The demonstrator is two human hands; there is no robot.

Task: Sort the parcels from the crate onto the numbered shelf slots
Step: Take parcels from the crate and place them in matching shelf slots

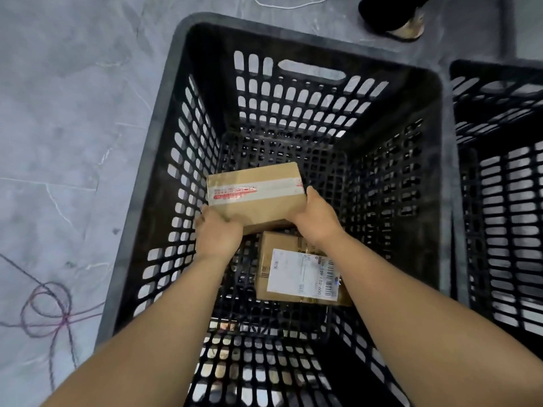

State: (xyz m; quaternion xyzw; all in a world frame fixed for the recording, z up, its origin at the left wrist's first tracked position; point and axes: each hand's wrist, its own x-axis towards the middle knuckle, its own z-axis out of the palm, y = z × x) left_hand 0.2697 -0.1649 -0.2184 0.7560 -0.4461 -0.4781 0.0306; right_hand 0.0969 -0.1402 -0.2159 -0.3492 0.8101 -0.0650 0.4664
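Both my arms reach down into a deep black slatted crate point(164, 118). A brown cardboard parcel point(255, 195) with white and red tape across its top sits between my hands. My left hand point(217, 233) grips its near left corner, fingers curled under the edge. My right hand point(316, 217) grips its right end, thumb up along the side. Below it, on the crate floor, lies a second cardboard parcel point(296, 271) with a white barcode label facing up, partly hidden by my right forearm.
A second black slatted crate point(499, 183) stands directly to the right. Grey marbled floor point(64, 113) lies to the left, with a looped purple cord point(47, 309) on it. Another person's foot in a sandal point(405, 24) stands beyond the crate at top right.
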